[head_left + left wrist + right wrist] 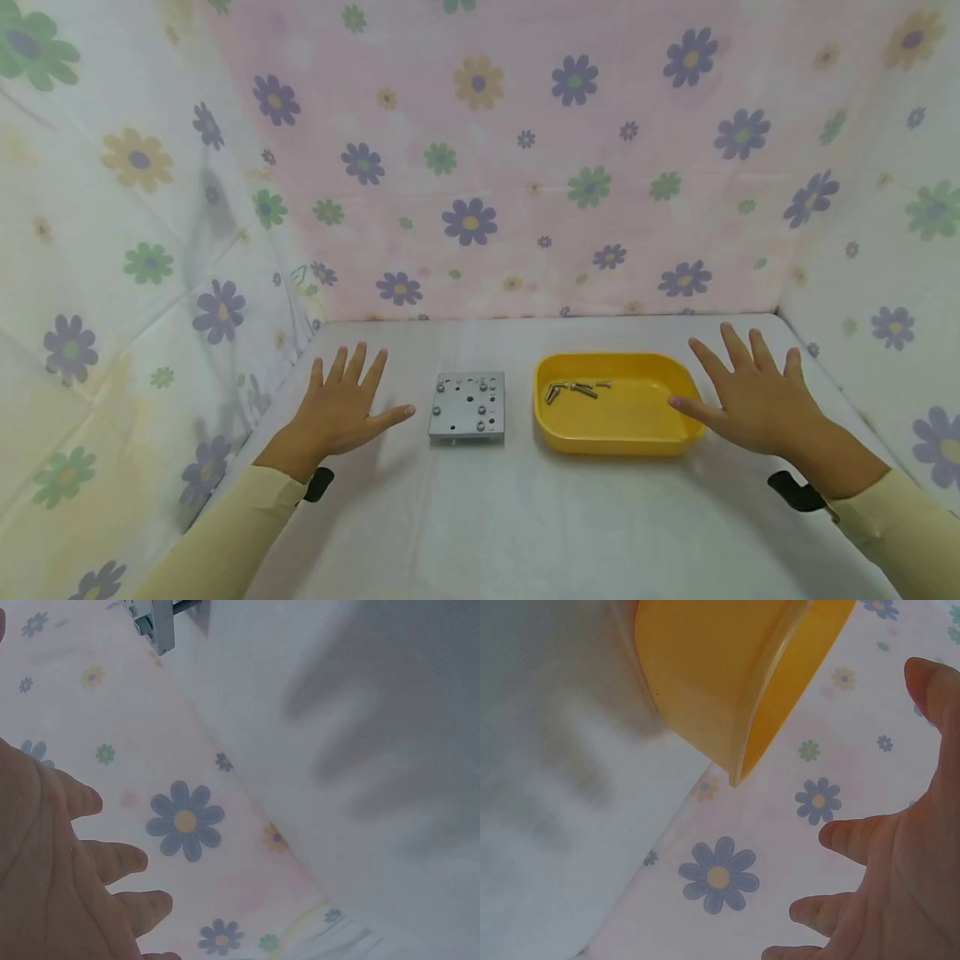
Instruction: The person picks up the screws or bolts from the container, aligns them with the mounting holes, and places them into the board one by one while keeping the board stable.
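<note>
My left hand [341, 411] is spread palm down over the white table, its thumb pointing toward a square metal plate block [468, 406]. Several bolts stand in holes on top of that block, and other holes show no bolt. In the left wrist view a corner of the block [156, 626] shows at the top. My right hand [757, 400] is also spread, its thumb overlapping the right end of a yellow tray [615, 444] in the head view. Several loose screws [583, 390] lie in the tray's left half. Both hands hold nothing.
A white cloth-covered table [480, 525] lies under everything. Flowered fabric [517, 167] hangs behind it, with more at the left and right sides. Each wrist wears a black strap piece [795, 492] below a pale yellow sleeve [892, 533].
</note>
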A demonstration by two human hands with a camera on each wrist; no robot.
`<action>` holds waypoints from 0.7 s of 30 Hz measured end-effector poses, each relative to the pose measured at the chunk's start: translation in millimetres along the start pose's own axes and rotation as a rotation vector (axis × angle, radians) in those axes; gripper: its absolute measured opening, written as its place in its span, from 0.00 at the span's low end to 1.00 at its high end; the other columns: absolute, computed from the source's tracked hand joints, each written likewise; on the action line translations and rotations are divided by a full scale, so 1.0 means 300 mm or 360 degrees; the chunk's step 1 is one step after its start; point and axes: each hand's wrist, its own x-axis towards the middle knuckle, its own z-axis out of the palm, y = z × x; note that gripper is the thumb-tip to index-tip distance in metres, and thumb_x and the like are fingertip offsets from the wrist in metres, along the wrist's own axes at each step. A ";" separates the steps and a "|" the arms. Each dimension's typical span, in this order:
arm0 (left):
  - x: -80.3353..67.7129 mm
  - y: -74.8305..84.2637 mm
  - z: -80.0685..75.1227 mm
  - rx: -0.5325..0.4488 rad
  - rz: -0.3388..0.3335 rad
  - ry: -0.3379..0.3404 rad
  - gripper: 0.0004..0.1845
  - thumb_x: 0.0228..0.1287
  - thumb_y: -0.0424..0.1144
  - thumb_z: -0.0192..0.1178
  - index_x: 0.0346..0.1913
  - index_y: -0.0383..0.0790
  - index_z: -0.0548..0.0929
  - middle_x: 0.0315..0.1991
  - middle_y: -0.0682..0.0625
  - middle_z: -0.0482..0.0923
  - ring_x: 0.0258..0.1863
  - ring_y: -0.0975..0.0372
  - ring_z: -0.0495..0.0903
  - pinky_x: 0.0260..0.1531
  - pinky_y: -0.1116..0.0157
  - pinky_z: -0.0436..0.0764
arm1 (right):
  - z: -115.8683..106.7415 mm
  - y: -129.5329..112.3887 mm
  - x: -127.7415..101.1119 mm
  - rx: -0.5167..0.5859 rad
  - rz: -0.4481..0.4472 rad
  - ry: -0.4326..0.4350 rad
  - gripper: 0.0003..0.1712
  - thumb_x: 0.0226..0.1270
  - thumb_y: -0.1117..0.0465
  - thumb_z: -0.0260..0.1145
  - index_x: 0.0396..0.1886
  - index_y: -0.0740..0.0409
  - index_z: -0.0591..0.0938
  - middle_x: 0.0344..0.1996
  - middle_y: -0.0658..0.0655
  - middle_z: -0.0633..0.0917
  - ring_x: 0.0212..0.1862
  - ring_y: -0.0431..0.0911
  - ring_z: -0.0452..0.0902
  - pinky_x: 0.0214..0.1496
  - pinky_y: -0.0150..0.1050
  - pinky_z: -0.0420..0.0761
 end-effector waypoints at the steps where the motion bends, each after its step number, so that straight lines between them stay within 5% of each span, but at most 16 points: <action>1: 0.000 -0.001 0.002 -0.0005 -0.0005 -0.0006 0.62 0.60 0.86 0.36 0.84 0.44 0.48 0.84 0.33 0.42 0.81 0.33 0.43 0.73 0.27 0.38 | 0.002 -0.001 0.002 0.0005 -0.0001 0.0001 0.61 0.64 0.16 0.46 0.85 0.50 0.52 0.81 0.76 0.46 0.75 0.83 0.42 0.63 0.88 0.36; 7: 0.012 -0.015 0.005 -0.0039 -0.0014 -0.0009 0.62 0.60 0.86 0.37 0.85 0.44 0.47 0.84 0.34 0.41 0.82 0.34 0.40 0.73 0.28 0.36 | 0.006 0.002 0.019 0.0044 -0.0005 -0.0026 0.61 0.65 0.16 0.47 0.85 0.50 0.50 0.80 0.77 0.45 0.76 0.83 0.41 0.62 0.89 0.37; 12: 0.047 -0.033 -0.014 -0.0086 -0.0008 0.0121 0.61 0.63 0.84 0.37 0.85 0.42 0.43 0.84 0.36 0.41 0.83 0.38 0.42 0.75 0.30 0.38 | -0.024 0.014 0.042 0.0114 0.0023 -0.0055 0.62 0.66 0.17 0.48 0.85 0.51 0.48 0.80 0.78 0.42 0.76 0.83 0.39 0.62 0.88 0.37; 21: 0.097 -0.026 0.003 -0.0393 -0.0024 0.0177 0.59 0.67 0.80 0.42 0.84 0.43 0.36 0.85 0.38 0.36 0.84 0.43 0.41 0.74 0.29 0.41 | -0.057 -0.001 0.084 0.0309 0.0012 -0.0053 0.60 0.67 0.21 0.53 0.85 0.52 0.50 0.81 0.77 0.43 0.77 0.81 0.37 0.64 0.87 0.37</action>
